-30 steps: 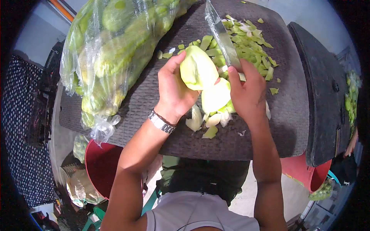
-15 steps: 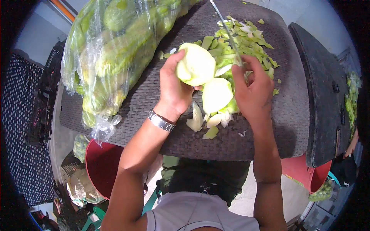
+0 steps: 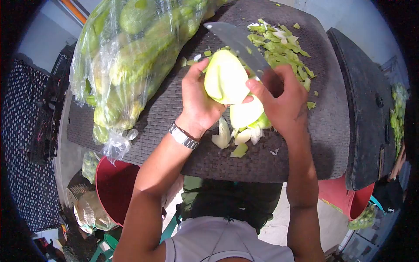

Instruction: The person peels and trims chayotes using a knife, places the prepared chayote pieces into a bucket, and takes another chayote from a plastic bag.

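My left hand (image 3: 195, 98), with a metal-band watch on the wrist, is closed around a peeled, pale green chayote (image 3: 224, 75) above the table. A crease runs down the chayote's near face. In my right hand (image 3: 286, 102) is a knife (image 3: 239, 43); its handle is mostly hidden by the fingers. The broad blade lies behind the chayote and points up and to the left. My right thumb reaches the chayote's right side. Beneath it, another peeled chayote (image 3: 245, 114) rests among pieces of peel (image 3: 221, 134). More green peelings (image 3: 283, 48) are heaped beyond the knife.
A clear plastic bag (image 3: 144, 56) full of green chayotes lies along the left of the dark woven-pattern table (image 3: 209, 168). Red tubs (image 3: 115, 187) stand below both front corners. A dark chair back (image 3: 362, 100) stands at the right edge.
The knife has swung left and turned from edge-on to showing its flat side. My right thumb has moved to the held chayote, which has turned and shifted slightly right.
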The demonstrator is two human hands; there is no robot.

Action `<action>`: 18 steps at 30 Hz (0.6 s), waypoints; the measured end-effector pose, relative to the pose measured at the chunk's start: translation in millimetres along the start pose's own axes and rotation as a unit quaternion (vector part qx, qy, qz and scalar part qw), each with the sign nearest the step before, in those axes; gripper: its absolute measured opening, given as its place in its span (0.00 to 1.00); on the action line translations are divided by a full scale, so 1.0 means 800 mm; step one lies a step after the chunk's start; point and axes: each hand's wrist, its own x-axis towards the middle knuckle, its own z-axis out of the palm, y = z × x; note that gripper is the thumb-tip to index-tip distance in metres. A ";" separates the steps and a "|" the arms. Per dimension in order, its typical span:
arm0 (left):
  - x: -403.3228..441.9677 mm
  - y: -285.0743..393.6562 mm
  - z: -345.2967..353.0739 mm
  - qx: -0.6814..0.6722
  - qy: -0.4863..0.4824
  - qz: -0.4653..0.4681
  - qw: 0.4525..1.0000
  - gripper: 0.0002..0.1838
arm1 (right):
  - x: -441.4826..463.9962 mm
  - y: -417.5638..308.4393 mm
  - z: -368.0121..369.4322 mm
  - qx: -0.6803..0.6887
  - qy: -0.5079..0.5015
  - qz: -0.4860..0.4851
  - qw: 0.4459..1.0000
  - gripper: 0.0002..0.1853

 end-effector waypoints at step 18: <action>-0.003 -0.034 0.001 0.069 0.072 -0.050 0.994 0.33 | 0.000 0.009 -0.007 -0.066 -0.158 -0.130 0.977 0.47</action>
